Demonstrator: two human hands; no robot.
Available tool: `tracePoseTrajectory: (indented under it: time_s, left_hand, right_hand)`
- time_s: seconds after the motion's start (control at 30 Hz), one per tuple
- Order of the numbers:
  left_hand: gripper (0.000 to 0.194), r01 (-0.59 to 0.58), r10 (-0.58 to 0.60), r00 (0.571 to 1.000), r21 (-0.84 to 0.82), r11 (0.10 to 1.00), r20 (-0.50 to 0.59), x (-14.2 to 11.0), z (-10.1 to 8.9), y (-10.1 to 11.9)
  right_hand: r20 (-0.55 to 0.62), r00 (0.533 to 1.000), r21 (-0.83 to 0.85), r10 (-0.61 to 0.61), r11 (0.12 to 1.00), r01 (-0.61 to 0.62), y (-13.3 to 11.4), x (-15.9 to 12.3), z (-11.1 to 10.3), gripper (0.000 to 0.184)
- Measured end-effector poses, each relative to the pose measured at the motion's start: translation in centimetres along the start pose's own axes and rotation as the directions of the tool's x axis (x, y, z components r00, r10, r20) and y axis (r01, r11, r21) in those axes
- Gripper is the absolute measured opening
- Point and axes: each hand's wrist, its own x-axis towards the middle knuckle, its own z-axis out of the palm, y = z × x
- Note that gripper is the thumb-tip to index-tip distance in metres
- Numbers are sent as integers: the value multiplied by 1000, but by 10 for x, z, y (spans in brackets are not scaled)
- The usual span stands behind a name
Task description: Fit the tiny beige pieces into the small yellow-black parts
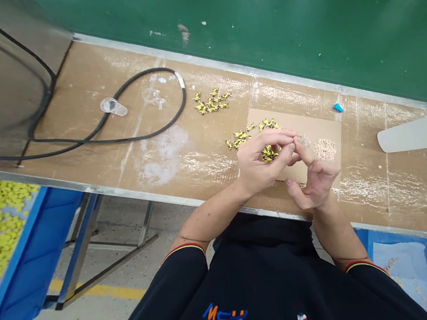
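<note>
Two hands (260, 166), two clear plastic pieces (113, 107), roughly four yellow clusters (211, 101).

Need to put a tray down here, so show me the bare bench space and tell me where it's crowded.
Bare patches: the cardboard bench top between the black cable and the card sheet, and the stretch right of that sheet, up to the white panel. Crowded: the sheet itself, with the left hand, right hand and yellow pieces.

A tiny clear plastic piece (305, 140) sits pinched at the fingertips of my right hand (315, 180), and small yellow-and-black pieces (270, 153) lie in a loose heap on the tan cardboard sheet (312, 130) just beneath my left hand (256, 167)
</note>
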Motion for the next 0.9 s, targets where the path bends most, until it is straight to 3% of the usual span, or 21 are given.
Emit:
tracePoseTrajectory:
  time_s: [0.2,0.5,0.73,0.9]
  left_hand:
    - [16,181,-176,982,-95,979,63,2,-2,3]
    - [17,170,-170,985,-64,983,6,0,3,5]
    - [13,153,-154,988,-65,986,-8,-2,5,3]
    - [13,142,-142,989,-5,990,-30,-3,6,3]
  right_hand:
    - [-13,1000,-133,20,991,-22,-2,4,-1,53]
    - [47,995,-192,87,978,-76,-6,0,1,61]
    - [57,998,-219,-35,975,47,-7,8,3,64]
    - [53,997,-239,-50,969,61,-7,10,5,72]
